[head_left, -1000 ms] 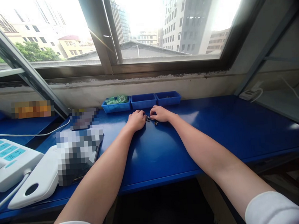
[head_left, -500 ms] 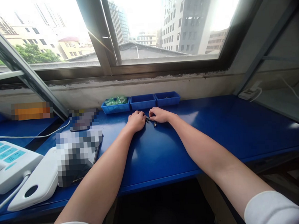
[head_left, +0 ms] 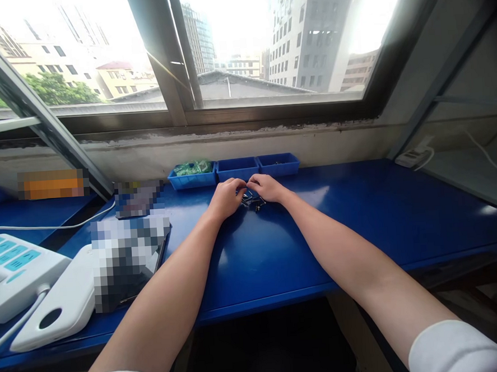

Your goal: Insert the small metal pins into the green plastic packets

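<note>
Ideally, I'd work low over the parts (head_left: 246,199); my left hand (head_left: 228,197) and right hand (head_left: 267,187) curl half-closed, fingertips together, holding what, if anything, I can't tell.

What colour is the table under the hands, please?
The table is blue, as the head view shows.

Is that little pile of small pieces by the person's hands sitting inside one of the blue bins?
No, the small pieces lie on the blue tabletop, in front of the three blue bins.
</note>
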The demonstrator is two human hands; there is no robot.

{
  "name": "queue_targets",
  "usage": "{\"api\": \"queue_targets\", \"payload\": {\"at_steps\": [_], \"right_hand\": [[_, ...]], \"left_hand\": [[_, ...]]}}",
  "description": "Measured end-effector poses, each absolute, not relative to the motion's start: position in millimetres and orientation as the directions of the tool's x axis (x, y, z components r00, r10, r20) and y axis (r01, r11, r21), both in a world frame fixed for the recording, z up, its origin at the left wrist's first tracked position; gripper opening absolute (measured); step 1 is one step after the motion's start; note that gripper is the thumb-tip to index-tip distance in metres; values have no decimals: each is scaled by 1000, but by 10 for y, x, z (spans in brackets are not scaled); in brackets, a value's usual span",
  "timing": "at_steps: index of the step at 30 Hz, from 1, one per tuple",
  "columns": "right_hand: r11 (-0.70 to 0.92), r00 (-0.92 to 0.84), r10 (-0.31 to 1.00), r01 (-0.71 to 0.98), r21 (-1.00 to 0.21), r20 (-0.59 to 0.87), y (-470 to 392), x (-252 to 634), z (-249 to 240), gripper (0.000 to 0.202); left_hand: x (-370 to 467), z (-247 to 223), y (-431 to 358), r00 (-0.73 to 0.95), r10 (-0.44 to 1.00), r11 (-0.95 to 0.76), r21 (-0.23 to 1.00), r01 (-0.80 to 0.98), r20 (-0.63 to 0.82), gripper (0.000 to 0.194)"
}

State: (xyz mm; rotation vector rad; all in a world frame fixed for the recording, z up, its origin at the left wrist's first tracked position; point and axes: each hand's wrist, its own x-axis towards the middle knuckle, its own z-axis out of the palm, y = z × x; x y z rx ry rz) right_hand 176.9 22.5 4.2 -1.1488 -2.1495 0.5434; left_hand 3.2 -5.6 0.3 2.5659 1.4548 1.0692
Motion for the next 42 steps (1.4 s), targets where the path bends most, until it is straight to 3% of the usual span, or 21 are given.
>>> {"api": "queue_targets", "payload": {"at_steps": [10, 16, 22, 25, 28, 33, 37, 42], "right_hand": [[571, -382, 821, 548, -611, 425, 200, 1720, 64, 51], [529, -350, 828, 232, -816, 437, 194, 1703, 38, 25], [475, -317, 846, 87, -875, 428, 185, 1712, 78, 28], [509, -207, 857, 192, -839, 472, 208, 1740, 81, 26], [503, -51, 836, 470, -726, 546, 232, 1797, 76, 26], [251, 84, 845, 810, -530, 529, 259, 1917, 37, 43], [110, 106, 896, 889, -445, 432, 292, 1977, -6, 57], [51, 91, 942, 913, -405, 322, 336, 1996, -9, 70]], "left_hand": [[56, 29, -81, 321, 731, -585, 311, 749, 602, 22], [49, 42, -91, 246, 794, -473, 310, 825, 556, 27], [49, 39, -73, 243, 818, -449, 315, 836, 521, 31], [54, 14, -55, 205, 809, -433, 321, 842, 551, 32], [48, -15, -44, 154, 835, -373, 337, 865, 528, 39], [33, -44, -49, 185, 887, -331, 304, 893, 422, 42], [33, -46, -58, 209, 907, -322, 284, 903, 364, 43], [30, -50, -55, 224, 920, -319, 282, 905, 321, 43]]}}
